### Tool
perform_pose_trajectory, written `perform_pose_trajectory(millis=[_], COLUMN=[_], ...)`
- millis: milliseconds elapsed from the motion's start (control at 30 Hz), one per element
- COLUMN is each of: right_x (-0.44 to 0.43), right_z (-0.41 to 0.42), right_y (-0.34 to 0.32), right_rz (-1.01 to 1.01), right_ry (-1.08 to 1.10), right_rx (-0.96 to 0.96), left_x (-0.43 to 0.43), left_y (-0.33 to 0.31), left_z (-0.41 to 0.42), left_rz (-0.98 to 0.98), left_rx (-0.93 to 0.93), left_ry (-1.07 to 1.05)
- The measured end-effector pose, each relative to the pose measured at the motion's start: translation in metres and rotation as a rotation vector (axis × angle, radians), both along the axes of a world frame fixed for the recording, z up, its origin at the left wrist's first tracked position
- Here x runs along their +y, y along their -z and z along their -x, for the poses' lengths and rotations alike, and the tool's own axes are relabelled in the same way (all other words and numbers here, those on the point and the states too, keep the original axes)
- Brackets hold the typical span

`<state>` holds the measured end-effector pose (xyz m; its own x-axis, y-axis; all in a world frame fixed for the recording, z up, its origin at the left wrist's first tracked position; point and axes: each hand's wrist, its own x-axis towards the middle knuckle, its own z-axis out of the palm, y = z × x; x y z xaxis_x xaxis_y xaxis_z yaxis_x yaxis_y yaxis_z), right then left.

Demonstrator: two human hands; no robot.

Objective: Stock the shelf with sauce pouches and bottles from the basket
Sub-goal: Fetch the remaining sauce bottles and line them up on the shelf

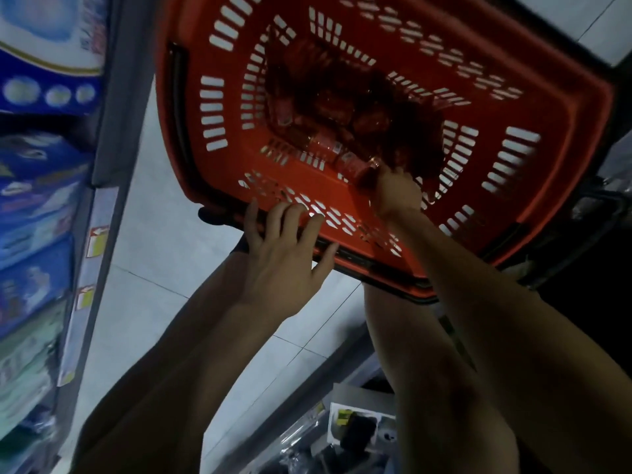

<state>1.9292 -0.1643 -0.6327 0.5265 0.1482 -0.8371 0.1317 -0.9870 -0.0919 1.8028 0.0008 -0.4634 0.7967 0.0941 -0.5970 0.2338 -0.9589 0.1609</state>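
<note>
A red plastic basket (547,107) with slotted walls sits on the pale tiled floor and holds several red sauce bottles and pouches (328,100). My right hand (396,193) reaches inside it and grips the capped end of one red bottle (352,164) near the basket's near wall. My left hand (287,258) rests on the basket's near rim with fingers spread and fairly straight, over the slotted wall. The rest of the basket's contents are dark and blurred.
A shelf unit (99,234) with price tags along its edge stands at the left, filled with blue packaged goods (34,200). A lower shelf with packaged items (355,425) shows at the bottom. Pale floor tiles (164,241) lie between shelf and basket.
</note>
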Motion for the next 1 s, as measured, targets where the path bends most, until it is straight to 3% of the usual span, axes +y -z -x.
perform_pose_trajectory(millis=[133,233,333,467,567,600,667,733,833,1000], right_x=[0.003,0.001,0.003,-0.001,-0.013,-0.016,-0.026,-0.029,-0.032,-0.040], right_z=[-0.006,-0.010,-0.019,-0.036,-0.044,-0.045,-0.041,-0.036,-0.034,-0.041], right_y=[-0.049,-0.106,-0.164,-0.212,-0.203,-0.189,-0.145,-0.100,-0.052,-0.008], right_rz=[-0.044,-0.178,-0.367,-0.627,-0.606,-0.502,-0.224,0.003,0.166,0.245], right_ry=[0.210,0.189,0.196,0.544,0.937,0.866,0.394,0.018,-0.209,-0.390], right_rx=[-0.008,-0.069,-0.068,0.208,0.268,0.175,-0.063,-0.085,-0.085,-0.095], left_x=[-0.005,-0.008,-0.003,0.008,0.018,0.021,0.023,0.024,0.027,0.027], left_y=[-0.008,-0.013,-0.019,-0.017,-0.011,-0.008,0.000,0.006,0.012,0.023], left_z=[-0.026,-0.050,-0.076,-0.094,-0.094,-0.093,-0.089,-0.084,-0.078,-0.074], left_rz=[-0.005,0.070,0.079,0.124,0.131,0.165,0.252,0.314,0.379,0.471], left_rx=[0.081,0.025,-0.056,-0.138,-0.106,-0.073,-0.049,-0.058,-0.052,-0.013], left_ry=[-0.032,-0.103,-0.020,0.076,-0.106,-0.231,-0.451,-0.556,-0.564,-0.540])
